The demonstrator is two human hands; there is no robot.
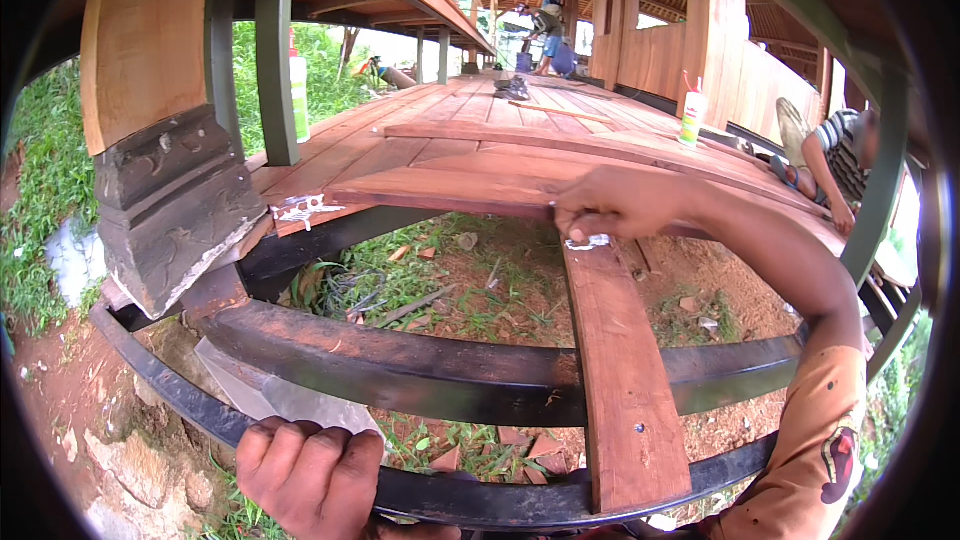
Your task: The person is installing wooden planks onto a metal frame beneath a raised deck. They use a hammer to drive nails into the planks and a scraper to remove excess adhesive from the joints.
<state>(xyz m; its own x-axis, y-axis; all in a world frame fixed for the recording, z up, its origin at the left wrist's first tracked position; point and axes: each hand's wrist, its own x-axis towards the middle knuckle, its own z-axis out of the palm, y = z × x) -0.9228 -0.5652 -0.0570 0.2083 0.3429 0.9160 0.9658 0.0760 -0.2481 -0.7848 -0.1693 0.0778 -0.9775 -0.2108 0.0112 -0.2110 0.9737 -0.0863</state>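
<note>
My left hand (308, 475) is closed round the curved black metal rail (480, 500) at the near edge, knuckles up. My right arm reaches in from the right, and my right hand (622, 205) is at the edge of the reddish wooden decking (450, 188). Its fingers are curled; whether anything is inside them is hidden. Just below the fingertips, white glue (588, 243) is smeared on the far end of a narrow wooden plank (630, 380). This plank lies across the black metal beams, its near end over the rail.
More white glue (305, 210) covers a board end at left, by a stone post base (178, 205). Glue bottles (692, 118) stand on the deck. Soil and grass show between the beams (400, 360). A person (845, 155) crouches at right; another (550, 30) bends far back.
</note>
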